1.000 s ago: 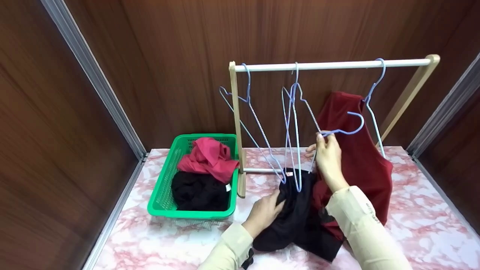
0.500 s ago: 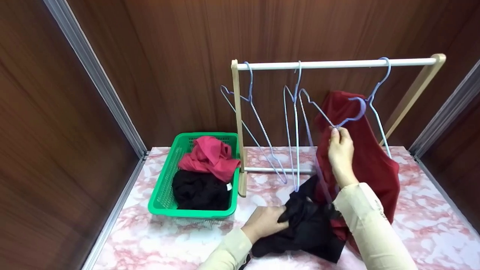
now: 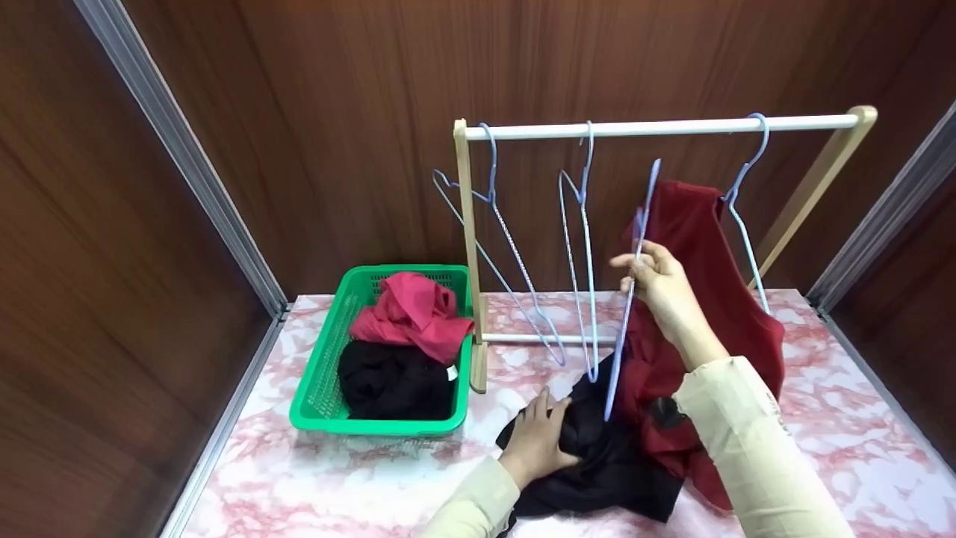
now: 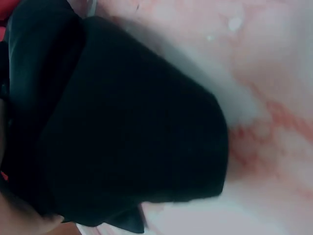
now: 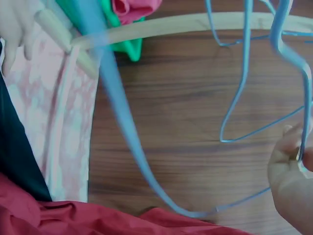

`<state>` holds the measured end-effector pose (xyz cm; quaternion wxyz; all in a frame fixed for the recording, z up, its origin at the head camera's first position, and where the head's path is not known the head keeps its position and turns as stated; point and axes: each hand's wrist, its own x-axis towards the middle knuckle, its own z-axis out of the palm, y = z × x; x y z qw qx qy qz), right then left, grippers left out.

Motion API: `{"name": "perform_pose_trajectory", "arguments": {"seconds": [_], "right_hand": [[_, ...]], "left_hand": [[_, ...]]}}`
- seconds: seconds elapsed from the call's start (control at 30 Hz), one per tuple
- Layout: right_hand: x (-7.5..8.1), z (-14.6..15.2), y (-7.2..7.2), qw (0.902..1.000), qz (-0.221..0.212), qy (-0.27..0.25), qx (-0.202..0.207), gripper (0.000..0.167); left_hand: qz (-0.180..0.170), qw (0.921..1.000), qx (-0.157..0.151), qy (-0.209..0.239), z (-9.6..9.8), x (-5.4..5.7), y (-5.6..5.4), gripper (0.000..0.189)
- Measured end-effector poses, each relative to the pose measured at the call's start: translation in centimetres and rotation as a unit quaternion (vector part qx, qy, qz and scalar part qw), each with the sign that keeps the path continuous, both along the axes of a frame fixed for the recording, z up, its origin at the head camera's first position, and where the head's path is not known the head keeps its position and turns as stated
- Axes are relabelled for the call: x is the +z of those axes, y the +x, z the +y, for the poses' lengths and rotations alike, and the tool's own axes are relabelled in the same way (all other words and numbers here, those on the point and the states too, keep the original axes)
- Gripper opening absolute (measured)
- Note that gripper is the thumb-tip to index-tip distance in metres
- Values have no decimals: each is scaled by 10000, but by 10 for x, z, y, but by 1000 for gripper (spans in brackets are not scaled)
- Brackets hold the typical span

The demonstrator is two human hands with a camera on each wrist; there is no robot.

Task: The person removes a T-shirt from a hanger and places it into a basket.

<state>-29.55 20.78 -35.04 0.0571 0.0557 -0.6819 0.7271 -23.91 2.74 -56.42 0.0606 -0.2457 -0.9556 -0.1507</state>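
Note:
In the head view, my right hand (image 3: 661, 280) pinches a blue wire hanger (image 3: 618, 359), seen nearly edge-on. In the right wrist view, fingers (image 5: 293, 181) close around this hanger (image 5: 128, 127) near its hook. My left hand (image 3: 534, 441) rests with spread fingers on a crumpled black garment (image 3: 624, 474) on the table. The left wrist view is mostly filled by that black garment (image 4: 137, 122), with part of the hand at the left edge. A dark red garment (image 3: 736, 314) hangs from a hanger at the right end of the rack, its lower part bunched beside the black cloth.
A rack with a white rail (image 3: 672, 127) stands at the back. Two bare hangers, a left one (image 3: 515, 239) and a middle one (image 3: 588, 261), hang on it. Left of it, a green basket (image 3: 299, 407) holds pink cloth (image 3: 414, 314) and black cloth (image 3: 396, 385).
My right hand has drawn the hanger away from the middle one and turned it edge-on. The black garment's raised part has dropped toward the table, and my left hand has moved lower with its fingers spread.

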Motion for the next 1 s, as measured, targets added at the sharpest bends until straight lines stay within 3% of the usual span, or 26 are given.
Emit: {"name": "perform_pose_trajectory", "arguments": {"seconds": [0.07,0.17,0.37,0.43,0.53,0.63,0.73,0.83,0.9,0.93,1.0], "right_hand": [[4,-1,1,9999,101,-53,129,27],[12,-3,3,9995,213,-146,197,23],[26,-4,4,9984,473,-307,29,19],[30,-4,4,9979,553,-336,-38,18],[35,-3,2,9975,617,-337,-101,17],[41,-2,0,9973,655,-322,-125,17],[44,-2,-2,9974,653,-285,-127,17],[47,-1,-4,9978,618,-226,-80,26],[48,0,-6,9981,596,-166,-57,35],[49,0,-6,9981,594,-149,-41,39],[49,0,-7,9982,588,-115,-21,43]], "left_hand": [[-367,9993,31,50,1,-3,1,96],[-586,9982,-23,83,1,-6,3,104],[-293,9987,-406,-75,2,-10,6,101],[-220,9983,-540,-34,4,-11,7,93],[-132,9982,-584,-102,7,-12,9,64],[133,9986,-450,-259,10,-13,11,40],[328,9988,-260,-266,10,-15,11,37],[-13,9995,-168,262,7,-14,10,41],[-434,9948,-205,895,5,-13,6,49],[-609,9898,-263,1259,3,-11,4,52],[-1041,9719,-322,2086,0,-9,-2,54]]}}
